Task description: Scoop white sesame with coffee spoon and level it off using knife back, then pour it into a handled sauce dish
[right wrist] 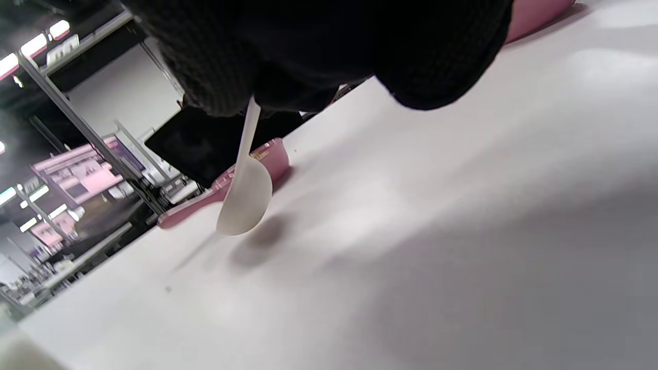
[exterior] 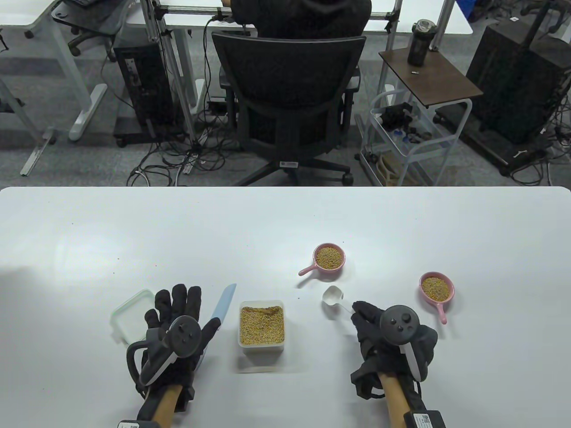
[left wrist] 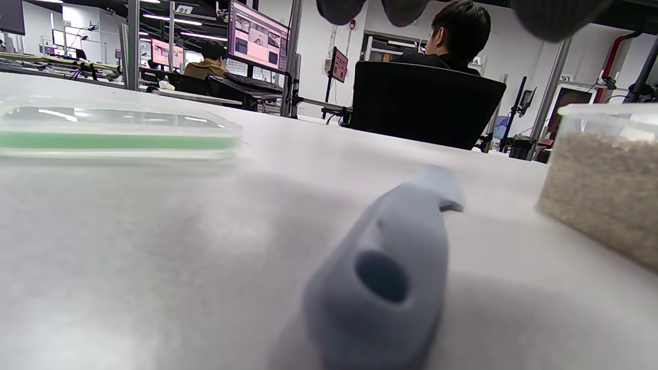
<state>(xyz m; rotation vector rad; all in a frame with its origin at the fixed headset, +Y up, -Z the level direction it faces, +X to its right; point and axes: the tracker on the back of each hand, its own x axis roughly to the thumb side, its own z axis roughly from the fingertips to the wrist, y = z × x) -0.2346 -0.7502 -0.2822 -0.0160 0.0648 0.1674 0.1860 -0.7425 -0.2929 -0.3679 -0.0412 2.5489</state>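
A clear tub of sesame [exterior: 262, 325] stands at the table's front centre. Left of it lies a light blue knife [exterior: 225, 302], its handle [left wrist: 380, 277] flat on the table under my left hand [exterior: 183, 307]. That hand's fingers [left wrist: 406, 10] are straight and spread above the handle, holding nothing. My right hand [exterior: 363, 316] pinches the handle of the white coffee spoon [exterior: 332, 296]. The spoon's bowl [right wrist: 247, 200] is empty and hangs just above the table. Two pink handled sauce dishes holding sesame stand behind the spoon [exterior: 329, 257] and to the right of it [exterior: 436, 287].
The tub's green-rimmed lid [exterior: 129, 316] lies left of my left hand, also seen in the left wrist view [left wrist: 113, 131]. Beyond the table's far edge a person sits in a black office chair [exterior: 290, 102], facing away.
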